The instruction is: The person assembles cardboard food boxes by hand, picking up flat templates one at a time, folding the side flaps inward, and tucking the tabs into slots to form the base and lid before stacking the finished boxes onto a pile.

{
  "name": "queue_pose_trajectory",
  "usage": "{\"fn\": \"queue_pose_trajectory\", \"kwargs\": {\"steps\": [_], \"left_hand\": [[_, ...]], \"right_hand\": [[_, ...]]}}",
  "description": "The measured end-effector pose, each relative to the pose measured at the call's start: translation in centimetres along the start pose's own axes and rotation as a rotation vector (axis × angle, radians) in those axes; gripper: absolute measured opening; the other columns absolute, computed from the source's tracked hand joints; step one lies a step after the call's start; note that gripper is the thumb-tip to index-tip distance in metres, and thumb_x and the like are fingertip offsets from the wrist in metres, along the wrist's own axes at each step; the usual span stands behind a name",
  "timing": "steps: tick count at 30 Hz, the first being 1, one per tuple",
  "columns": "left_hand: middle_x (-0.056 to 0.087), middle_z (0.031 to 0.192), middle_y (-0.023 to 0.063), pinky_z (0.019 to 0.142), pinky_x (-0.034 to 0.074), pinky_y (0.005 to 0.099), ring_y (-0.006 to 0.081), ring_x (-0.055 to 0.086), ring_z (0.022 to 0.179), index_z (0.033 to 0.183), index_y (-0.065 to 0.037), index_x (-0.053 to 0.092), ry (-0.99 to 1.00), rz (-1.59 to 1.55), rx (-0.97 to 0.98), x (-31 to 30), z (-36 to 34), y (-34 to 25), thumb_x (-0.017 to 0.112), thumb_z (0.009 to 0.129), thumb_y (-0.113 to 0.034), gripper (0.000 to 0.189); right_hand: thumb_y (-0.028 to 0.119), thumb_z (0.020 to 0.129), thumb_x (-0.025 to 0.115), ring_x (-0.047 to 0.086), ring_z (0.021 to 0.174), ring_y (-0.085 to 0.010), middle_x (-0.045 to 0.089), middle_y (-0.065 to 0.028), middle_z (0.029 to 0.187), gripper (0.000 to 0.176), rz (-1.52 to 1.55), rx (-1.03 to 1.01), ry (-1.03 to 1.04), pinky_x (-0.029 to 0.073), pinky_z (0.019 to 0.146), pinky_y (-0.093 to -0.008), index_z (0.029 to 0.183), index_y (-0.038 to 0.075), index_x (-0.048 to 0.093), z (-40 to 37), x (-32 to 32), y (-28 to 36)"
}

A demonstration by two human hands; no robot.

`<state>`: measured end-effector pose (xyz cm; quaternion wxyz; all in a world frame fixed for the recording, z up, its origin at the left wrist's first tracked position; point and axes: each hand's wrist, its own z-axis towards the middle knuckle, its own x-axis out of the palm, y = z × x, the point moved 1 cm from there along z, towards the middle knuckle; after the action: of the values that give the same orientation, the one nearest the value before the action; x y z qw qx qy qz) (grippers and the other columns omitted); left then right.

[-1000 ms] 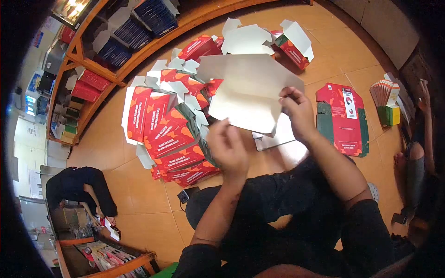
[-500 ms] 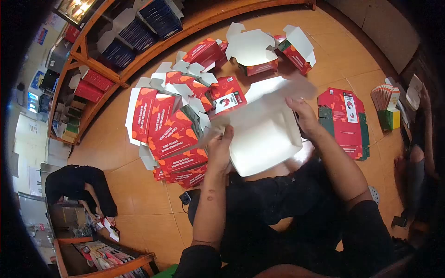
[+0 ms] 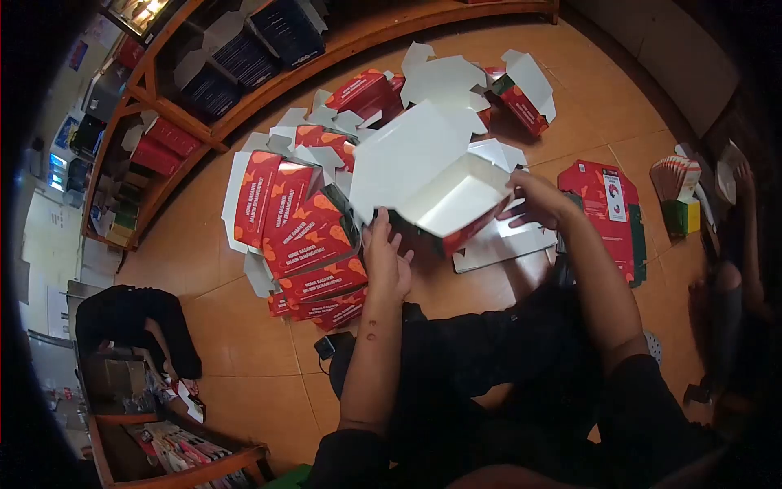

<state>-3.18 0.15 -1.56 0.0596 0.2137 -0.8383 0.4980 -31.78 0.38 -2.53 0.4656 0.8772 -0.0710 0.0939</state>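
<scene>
A red cardboard food box [image 3: 468,232] with a white inside is tilted away from me, its big white lid flap [image 3: 411,159] standing open. At its right edge is my right hand [image 3: 542,204], fingers curled about the rim. My left hand [image 3: 387,253] is by the box's near left corner, fingers apart, fingertips close to or touching the card. Below the box lie flat white card blanks [image 3: 509,248]. Left of my hands, several folded red boxes [image 3: 314,244] lie in an overlapping pile.
More open boxes [image 3: 444,81] stand beyond. A flat red blank [image 3: 603,220] lies at right, near a yellow-green carton [image 3: 680,216]. Wooden shelves [image 3: 220,130] hold stacked boxes. One person [image 3: 138,334] bends at left; another person's arm [image 3: 749,212] shows at far right.
The box has moved away from me and tilted, its red outside and raised lid now showing. My left hand's fingers have spread. Flat white blanks have come into view beneath.
</scene>
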Motion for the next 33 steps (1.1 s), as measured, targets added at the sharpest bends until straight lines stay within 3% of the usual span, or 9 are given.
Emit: {"fn": "queue_pose_trajectory", "kwargs": {"steps": [3, 5, 9, 13, 15, 16, 20, 27, 33], "left_hand": [[0.023, 0.153, 0.0128, 0.106, 0.02, 0.0606, 0.0349, 0.021, 0.141, 0.147, -0.02, 0.029, 0.1, -0.008, 0.053, -0.9, 0.8, 0.2, 0.067, 0.083, -0.059, 0.084], [0.023, 0.153, 0.0158, 0.108, 0.02, 0.0594, 0.0351, 0.021, 0.143, 0.152, -0.019, 0.022, 0.104, 0.007, 0.085, -0.7, 0.2, -0.1, 0.064, 0.086, -0.056, 0.086], [0.021, 0.155, 0.016, 0.108, 0.021, 0.0584, 0.0351, 0.023, 0.143, 0.154, -0.016, 0.019, 0.119, -0.022, 0.11, -0.6, -0.1, -0.6, 0.059, 0.091, -0.052, 0.083], [0.025, 0.154, 0.0166, 0.11, 0.024, 0.0535, 0.0343, 0.029, 0.14, 0.154, -0.013, 0.018, 0.147, -0.041, 0.137, -0.6, -0.3, -0.8, 0.055, 0.094, -0.049, 0.079], [0.027, 0.153, 0.0164, 0.11, 0.025, 0.0514, 0.0334, 0.033, 0.138, 0.153, -0.013, 0.02, 0.161, -0.05, 0.147, -0.6, -0.4, -0.8, 0.054, 0.095, -0.049, 0.077], [0.03, 0.151, 0.0159, 0.109, 0.027, 0.0496, 0.0321, 0.036, 0.136, 0.152, -0.013, 0.023, 0.168, -0.051, 0.157, -0.5, -0.4, -0.8, 0.054, 0.095, -0.048, 0.074], [0.036, 0.146, 0.0144, 0.106, 0.031, 0.046, 0.0291, 0.042, 0.129, 0.149, -0.012, 0.031, 0.193, -0.076, 0.185, -0.6, -0.5, -1.0, 0.053, 0.097, -0.044, 0.066], [0.04, 0.143, 0.0154, 0.1, 0.037, 0.0423, 0.0285, 0.046, 0.125, 0.147, -0.009, 0.034, 0.227, -0.139, 0.192, -0.6, -0.5, -1.4, 0.052, 0.1, -0.035, 0.056], [0.044, 0.138, 0.0132, 0.097, 0.04, 0.0395, 0.0259, 0.048, 0.121, 0.144, -0.009, 0.038, 0.255, -0.147, 0.197, -0.7, -0.1, -1.1, 0.052, 0.1, -0.032, 0.051]], "right_hand": [[0.045, 0.093, 0.052, 0.065, 0.095, -0.0277, 0.062, -0.0162, 0.104, 0.053, 0.093, -0.207, -0.084, 0.052, 0.08, -0.0406, 0.131, 0.01, 0.046, 2.7, -0.9, 2.3], [0.05, 0.096, 0.052, 0.058, 0.107, -0.0229, 0.055, -0.0136, 0.125, 0.057, 0.212, -0.454, -0.069, 0.049, 0.092, -0.043, 0.138, 0.013, 0.043, 5.1, -1.1, 5.4], [0.045, 0.093, 0.061, 0.061, 0.099, -0.0236, 0.056, -0.0091, 0.12, 0.056, 0.378, -0.499, -0.369, 0.055, 0.078, -0.0389, 0.132, 0.008, 0.046, 8.9, -1.9, 6.8], [0.037, 0.086, 0.072, 0.063, 0.094, -0.0281, 0.062, -0.0177, 0.113, 0.048, -0.663, -0.711, -0.527, 0.052, 0.083, -0.0368, 0.119, 0.005, 0.058, 14.1, -3.2, -4.1], [0.041, 0.079, 0.077, 0.058, 0.109, -0.032, 0.059, -0.0179, 0.117, 0.057, -0.944, -0.557, -0.105, 0.047, 0.094, -0.0394, 0.121, 0.007, 0.059, 9.7, 0.4, -9.2], [0.042, 0.077, 0.077, 0.053, 0.117, -0.0328, 0.055, -0.0171, 0.123, 0.058, -1.207, -0.72, 0.108, 0.046, 0.097, -0.0436, 0.121, 0.009, 0.059, 11.4, 0.1, -13.4], [0.039, 0.082, 0.067, 0.051, 0.12, -0.0333, 0.049, -0.0153, 0.133, 0.049, -1.827, -0.517, 0.128, 0.05, 0.087, -0.0474, 0.121, 0.011, 0.06, 8.9, 4.5, -17.4], [0.032, 0.071, 0.079, 0.056, 0.116, -0.0299, 0.055, -0.0095, 0.13, 0.051, -1.597, -0.598, 0.177, 0.049, 0.097, -0.0392, 0.116, 0.011, 0.066, 10.5, 3.2, -16.4], [0.036, 0.08, 0.07, 0.063, 0.104, -0.0336, 0.064, -0.0183, 0.118, 0.045, -1.486, -0.597, 0.277, 0.05, 0.091, -0.0425, 0.114, 0.008, 0.068, 10.9, 2.3, -14.6]]}}
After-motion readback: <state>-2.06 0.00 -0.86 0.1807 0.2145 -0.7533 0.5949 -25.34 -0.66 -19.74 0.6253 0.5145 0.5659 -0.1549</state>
